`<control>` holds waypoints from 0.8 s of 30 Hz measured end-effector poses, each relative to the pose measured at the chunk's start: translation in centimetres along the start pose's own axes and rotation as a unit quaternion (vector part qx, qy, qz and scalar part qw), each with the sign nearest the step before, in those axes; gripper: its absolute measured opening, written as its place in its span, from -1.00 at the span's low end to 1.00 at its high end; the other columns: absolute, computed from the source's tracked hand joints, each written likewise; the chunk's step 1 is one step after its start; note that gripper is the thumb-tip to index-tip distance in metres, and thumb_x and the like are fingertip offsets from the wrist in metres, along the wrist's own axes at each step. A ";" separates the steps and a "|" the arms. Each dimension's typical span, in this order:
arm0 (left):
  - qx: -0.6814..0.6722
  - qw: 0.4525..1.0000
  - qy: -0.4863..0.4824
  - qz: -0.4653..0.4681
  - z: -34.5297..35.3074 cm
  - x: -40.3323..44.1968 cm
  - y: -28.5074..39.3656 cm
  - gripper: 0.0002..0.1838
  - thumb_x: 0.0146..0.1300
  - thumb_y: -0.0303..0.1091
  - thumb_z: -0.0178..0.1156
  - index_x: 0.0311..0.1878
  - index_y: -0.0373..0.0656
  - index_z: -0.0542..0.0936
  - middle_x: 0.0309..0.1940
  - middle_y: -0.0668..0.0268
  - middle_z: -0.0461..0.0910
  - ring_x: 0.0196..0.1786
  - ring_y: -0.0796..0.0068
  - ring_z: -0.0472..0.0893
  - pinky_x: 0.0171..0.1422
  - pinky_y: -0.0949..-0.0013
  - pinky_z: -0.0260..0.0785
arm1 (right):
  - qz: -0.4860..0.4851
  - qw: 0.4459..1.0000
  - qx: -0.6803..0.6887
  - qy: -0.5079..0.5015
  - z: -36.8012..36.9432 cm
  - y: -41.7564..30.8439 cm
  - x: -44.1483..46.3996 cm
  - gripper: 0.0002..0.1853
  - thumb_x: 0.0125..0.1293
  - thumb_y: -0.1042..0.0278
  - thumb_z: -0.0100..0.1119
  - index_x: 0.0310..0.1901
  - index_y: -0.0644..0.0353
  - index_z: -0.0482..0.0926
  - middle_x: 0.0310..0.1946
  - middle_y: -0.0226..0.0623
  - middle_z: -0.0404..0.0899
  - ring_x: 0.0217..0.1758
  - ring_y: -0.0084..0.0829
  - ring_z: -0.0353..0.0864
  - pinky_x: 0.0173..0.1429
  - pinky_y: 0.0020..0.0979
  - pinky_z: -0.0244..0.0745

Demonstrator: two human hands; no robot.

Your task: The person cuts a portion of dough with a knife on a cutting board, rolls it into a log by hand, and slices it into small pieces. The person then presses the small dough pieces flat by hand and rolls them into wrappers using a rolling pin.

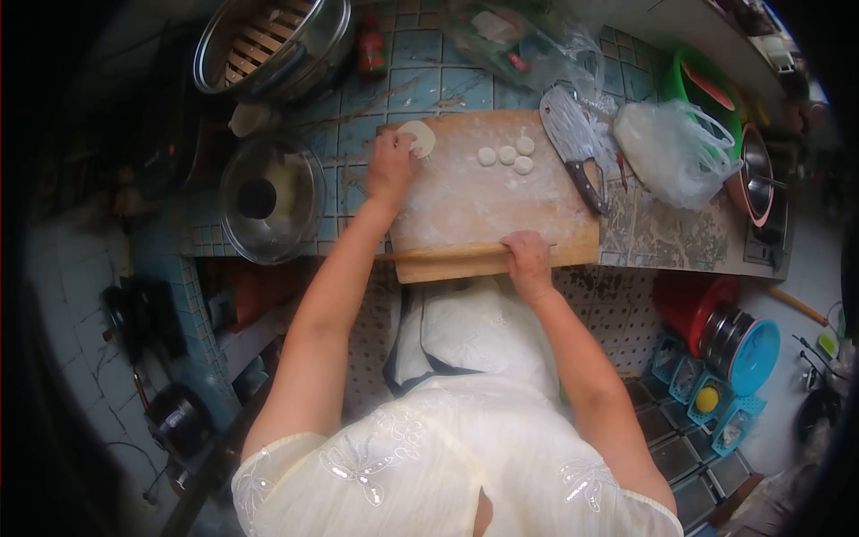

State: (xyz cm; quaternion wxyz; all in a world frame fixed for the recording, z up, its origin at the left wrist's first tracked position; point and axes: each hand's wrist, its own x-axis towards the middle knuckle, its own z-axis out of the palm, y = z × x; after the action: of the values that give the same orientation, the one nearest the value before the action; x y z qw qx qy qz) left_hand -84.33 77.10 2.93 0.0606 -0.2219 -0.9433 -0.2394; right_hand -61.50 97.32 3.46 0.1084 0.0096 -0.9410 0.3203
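Note:
At the far left corner of a floured wooden board (483,201), my left hand (392,168) has its fingers closed on the edge of a flat round dough wrapper (419,137). My right hand (528,261) is closed over the right part of a rolling pin (456,251), which lies along the board's near edge. Several small dough pieces (507,155) sit apart from both hands, towards the far side of the board. A cleaver (573,134) with a dark handle rests across the board's right edge.
To the left stand a glass lid (291,188) and a steamer pot (324,54) with a slatted rack. On the right are a plastic bag (676,148), a green basin (680,85) and a metal bowl (757,166). A red bottle (371,49) stands behind the board.

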 end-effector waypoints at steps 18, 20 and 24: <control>-0.103 0.990 -0.064 0.068 5.5 -0.3 9.4 -0.51 0.16 -0.30 0.21 0.19 -0.09 0.43 0.19 0.12 0.36 0.25 0.08 0.33 0.33 0.10 0.19 | -0.004 0.998 0.034 -0.051 -0.9 0.7 0.7 -0.67 -0.06 0.61 0.14 -0.18 0.13 0.48 -0.25 -0.22 0.45 -0.07 -0.11 0.42 0.03 -0.15 0.30; -0.040 0.995 0.000 0.092 8.1 0.3 9.9 -0.44 0.22 -0.23 0.18 0.30 -0.05 0.34 0.33 0.13 0.24 0.41 0.11 0.20 0.44 0.05 0.07 | 0.000 0.997 0.039 -0.060 -0.8 0.5 0.9 -0.66 -0.06 0.61 0.14 -0.18 0.13 0.48 -0.24 -0.22 0.45 -0.07 -0.12 0.42 0.02 -0.15 0.31; 0.001 0.990 -0.094 0.108 9.9 0.3 10.6 -0.33 0.26 -0.10 0.08 0.40 -0.06 0.17 0.51 0.23 -0.10 0.56 0.18 -0.17 0.52 -0.17 -0.28 | 0.007 0.997 0.034 -0.066 -0.9 0.4 1.0 -0.66 -0.07 0.62 0.14 -0.18 0.13 0.47 -0.24 -0.22 0.45 -0.07 -0.12 0.42 0.01 -0.16 0.32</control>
State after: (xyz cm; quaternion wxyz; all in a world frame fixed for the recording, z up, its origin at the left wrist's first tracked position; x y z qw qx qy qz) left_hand -79.92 90.24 -1.22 -0.0029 -0.3438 -0.9156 -0.2084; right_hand -62.29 98.25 4.10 0.0439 0.0279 -0.9346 0.3518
